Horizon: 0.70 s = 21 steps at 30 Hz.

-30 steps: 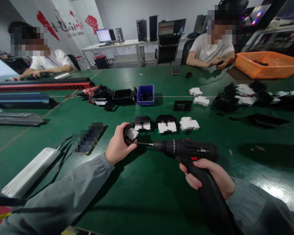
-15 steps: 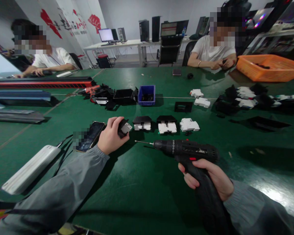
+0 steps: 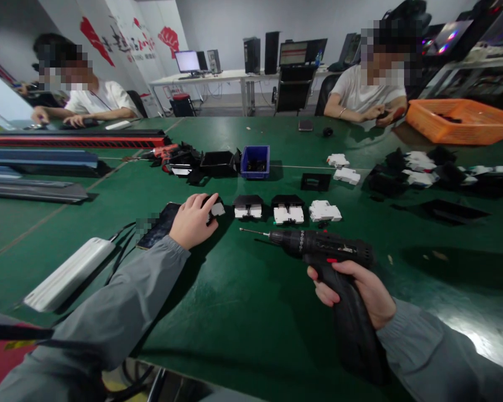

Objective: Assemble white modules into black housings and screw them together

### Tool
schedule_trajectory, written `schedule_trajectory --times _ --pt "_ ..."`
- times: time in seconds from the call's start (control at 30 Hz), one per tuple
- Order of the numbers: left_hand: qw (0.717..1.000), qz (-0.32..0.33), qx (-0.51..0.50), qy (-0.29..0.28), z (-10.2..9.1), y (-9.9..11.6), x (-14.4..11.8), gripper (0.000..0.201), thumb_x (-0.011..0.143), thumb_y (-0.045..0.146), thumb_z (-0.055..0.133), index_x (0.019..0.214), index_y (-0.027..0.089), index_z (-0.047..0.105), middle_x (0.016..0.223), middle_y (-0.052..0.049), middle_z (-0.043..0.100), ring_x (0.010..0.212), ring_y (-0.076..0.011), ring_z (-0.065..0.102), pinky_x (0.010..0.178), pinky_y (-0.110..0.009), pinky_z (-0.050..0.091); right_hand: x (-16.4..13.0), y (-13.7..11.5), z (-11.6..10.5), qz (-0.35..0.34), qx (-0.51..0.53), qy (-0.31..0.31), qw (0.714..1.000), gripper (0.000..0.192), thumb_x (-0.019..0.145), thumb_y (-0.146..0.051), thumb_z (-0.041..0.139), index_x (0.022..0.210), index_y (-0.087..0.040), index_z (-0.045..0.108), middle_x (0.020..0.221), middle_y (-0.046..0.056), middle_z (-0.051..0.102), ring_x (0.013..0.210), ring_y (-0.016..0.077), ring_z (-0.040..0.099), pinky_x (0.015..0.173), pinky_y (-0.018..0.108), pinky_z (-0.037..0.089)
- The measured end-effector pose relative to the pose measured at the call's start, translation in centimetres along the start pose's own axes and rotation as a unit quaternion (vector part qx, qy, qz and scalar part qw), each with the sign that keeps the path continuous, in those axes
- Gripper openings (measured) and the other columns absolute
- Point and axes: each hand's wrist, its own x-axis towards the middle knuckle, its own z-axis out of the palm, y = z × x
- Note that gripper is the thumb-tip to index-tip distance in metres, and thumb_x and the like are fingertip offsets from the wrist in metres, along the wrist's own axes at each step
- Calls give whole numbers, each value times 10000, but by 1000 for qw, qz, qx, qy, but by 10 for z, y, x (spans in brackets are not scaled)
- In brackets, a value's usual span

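Note:
My left hand (image 3: 195, 220) is closed around a small white circuit breaker (image 3: 217, 209) with a black cover, low over the table or touching it; the fingers hide part of it. A black cordless drill (image 3: 331, 248) is gripped by my right hand (image 3: 369, 290), its long thin bit pointing left. Just right of my left hand stand two white breakers with black covers, one (image 3: 248, 207) nearer and one (image 3: 288, 211) farther along. After them comes a bare white breaker (image 3: 324, 211). A phone (image 3: 161, 226) lies beside my left wrist.
A white power strip (image 3: 71, 273) lies at left, near long metal profiles (image 3: 37, 162). Behind the row are a blue bin (image 3: 255, 174), a black frame (image 3: 315, 182) and a red drill (image 3: 164, 152). Black and white parts (image 3: 419, 167) pile at right, near an orange basket (image 3: 456, 131). Two people sit opposite.
My left hand has brought the covered breaker down and turned it, roughly in line with the others. The drill stays in my right hand, nearly unmoved. The whole view has shifted slightly.

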Motion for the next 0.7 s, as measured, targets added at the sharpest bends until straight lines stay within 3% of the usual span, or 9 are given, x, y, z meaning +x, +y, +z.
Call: schedule_trajectory --times 0.17,0.33,0.53,0.7 --pt "1000 6 5 20 -3 0 -6 633 761 285 598 1379 186 505 1306 -179 547 1284 -404 437 1058 -573 359 -23 -18 -3 -144 32 82 986 258 856 -339 513 957 -170 678 836 75 640 505 107 391 512 288 365" --pt "998 27 25 47 -8 6 -11 636 755 302 608 1363 140 511 1344 -199 523 1305 -394 432 1133 -576 279 -38 -50 -44 -283 17 174 943 271 836 -320 514 1006 -174 666 916 87 633 514 101 411 484 272 442" --pt "988 124 1 87 -12 30 -15 554 798 257 582 1341 149 542 1328 -179 557 1309 -354 460 1159 -554 287 -47 -72 -99 -256 53 226 938 280 834 -287 530 1066 -159 620 908 95 643 510 115 481 462 288 519" --pt "962 257 -75 64 -8 45 -19 341 845 174 538 1167 180 651 1156 -120 659 1179 -285 561 1067 -472 416 -49 -80 -113 -196 63 256 944 340 921 -317 452 1184 -143 576 960 150 685 498 138 539 453 316 560"
